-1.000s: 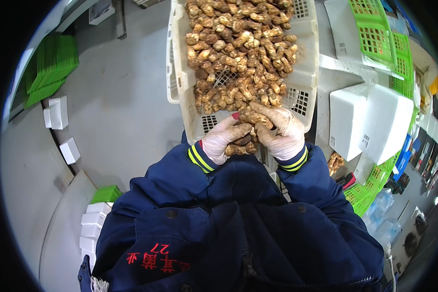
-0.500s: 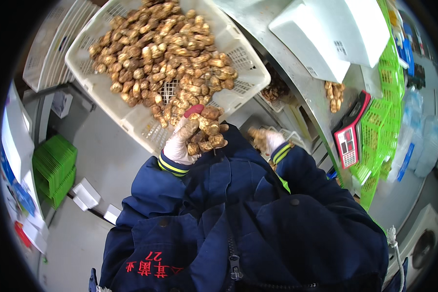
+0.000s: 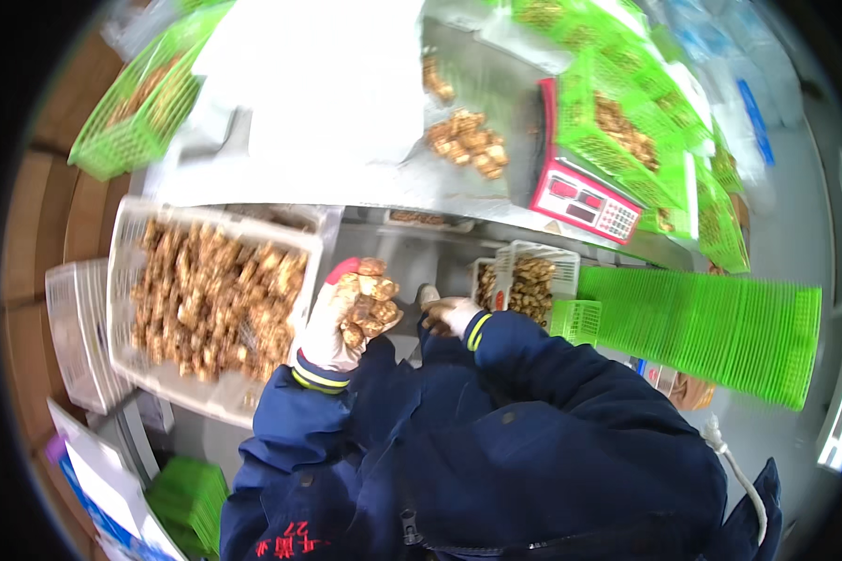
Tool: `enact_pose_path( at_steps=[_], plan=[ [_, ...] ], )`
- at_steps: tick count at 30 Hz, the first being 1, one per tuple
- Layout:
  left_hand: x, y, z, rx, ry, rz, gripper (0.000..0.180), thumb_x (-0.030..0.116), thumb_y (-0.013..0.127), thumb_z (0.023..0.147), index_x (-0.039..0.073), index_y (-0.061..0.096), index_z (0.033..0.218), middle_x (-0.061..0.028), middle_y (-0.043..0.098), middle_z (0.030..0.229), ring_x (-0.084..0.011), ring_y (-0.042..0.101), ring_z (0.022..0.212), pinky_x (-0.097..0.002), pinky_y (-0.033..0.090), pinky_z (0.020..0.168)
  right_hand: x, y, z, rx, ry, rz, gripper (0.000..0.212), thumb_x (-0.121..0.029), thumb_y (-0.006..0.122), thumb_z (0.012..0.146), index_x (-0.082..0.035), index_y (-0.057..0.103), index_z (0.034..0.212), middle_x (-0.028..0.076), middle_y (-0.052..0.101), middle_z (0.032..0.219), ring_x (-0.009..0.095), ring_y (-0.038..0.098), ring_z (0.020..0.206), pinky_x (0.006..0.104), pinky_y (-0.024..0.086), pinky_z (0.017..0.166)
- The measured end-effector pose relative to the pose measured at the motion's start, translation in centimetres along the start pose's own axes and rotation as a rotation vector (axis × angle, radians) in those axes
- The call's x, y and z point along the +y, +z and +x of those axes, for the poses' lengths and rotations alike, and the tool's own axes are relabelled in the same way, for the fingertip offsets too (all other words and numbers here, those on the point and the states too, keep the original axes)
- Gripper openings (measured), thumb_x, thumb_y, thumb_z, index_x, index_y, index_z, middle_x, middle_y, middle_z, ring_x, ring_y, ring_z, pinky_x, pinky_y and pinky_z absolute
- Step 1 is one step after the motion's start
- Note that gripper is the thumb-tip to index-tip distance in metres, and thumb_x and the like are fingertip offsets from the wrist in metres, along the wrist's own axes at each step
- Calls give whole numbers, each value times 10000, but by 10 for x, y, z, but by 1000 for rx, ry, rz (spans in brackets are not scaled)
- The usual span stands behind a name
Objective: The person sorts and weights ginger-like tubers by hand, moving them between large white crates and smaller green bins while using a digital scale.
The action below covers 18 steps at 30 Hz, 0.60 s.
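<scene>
"Where's your bunch of mushrooms (image 3: 370,304)?"
"Filling your left hand (image 3: 327,323), at the crate (image 3: 173,381)'s right edge."
"And your right hand (image 3: 452,316)?"
"Near the bin (image 3: 565,268)'s left edge; I can't tell whether it holds anything."

Mushrooms (image 3: 210,304) in crate (image 3: 159,376), left; scale (image 3: 585,198) on table (image 3: 500,84), ahead.

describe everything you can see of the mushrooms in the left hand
The handful of mushrooms is a bunched cluster of short, knobbly pieces, mottled brown and cream, looking firm and uneven. They lie at mixed angles, pressed against one another, in the white-gloved left hand, just right of the large white crate in the picture. The hand hides part of them, and blur prevents an exact count.
</scene>
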State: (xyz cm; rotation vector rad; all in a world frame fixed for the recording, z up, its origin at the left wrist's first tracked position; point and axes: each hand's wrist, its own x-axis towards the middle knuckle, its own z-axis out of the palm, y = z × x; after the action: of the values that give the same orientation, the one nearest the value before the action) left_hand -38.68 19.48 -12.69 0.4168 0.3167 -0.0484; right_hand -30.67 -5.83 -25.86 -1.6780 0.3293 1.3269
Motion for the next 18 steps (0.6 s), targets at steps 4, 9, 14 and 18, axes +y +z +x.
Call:
enact_pose_path(
  at_steps=[4, 9, 14, 18],
  plan=[
    [-10, 120, 85, -5, -20, 97, 442, 304, 504, 955, 54, 445, 1314, -137, 511, 1300, -311, 586, 1061, -505, 533, 842, 2, -52, -14, -6, -133, 316, 278, -117, 607, 890, -26, 594, 1153, 116, 688, 814, 158, 615, 594, 261, 483, 540],
    [-56, 254, 213, -279, -19, 233, 350, 231, 482, 973, 55, 462, 1275, -131, 566, 1191, -244, 594, 965, -373, 508, 799, 25, -122, -36, 32, -308, 481, 270, -96, 583, 901, 54, 599, 1126, 101, 671, 854, 141, 622, 752, 252, 503, 668],
    [-100, 327, 286, -325, -39, 322, 398, 265, 528, 958, 103, 438, 1310, -61, 488, 1268, -239, 487, 1185, -443, 439, 945, 35, -165, -38, 87, -222, 590, 224, -68, 545, 934, -6, 596, 1143, 110, 673, 875, 183, 643, 725, 302, 538, 642],
    [-109, 292, 287, -235, -2, 340, 435, 304, 578, 931, 97, 426, 1281, -131, 438, 1355, -342, 421, 1259, -496, 385, 983, 28, -177, -42, 140, -195, 562, 252, -69, 554, 923, 9, 585, 1160, 111, 674, 874, 169, 643, 724, 280, 522, 653]
  ],
)
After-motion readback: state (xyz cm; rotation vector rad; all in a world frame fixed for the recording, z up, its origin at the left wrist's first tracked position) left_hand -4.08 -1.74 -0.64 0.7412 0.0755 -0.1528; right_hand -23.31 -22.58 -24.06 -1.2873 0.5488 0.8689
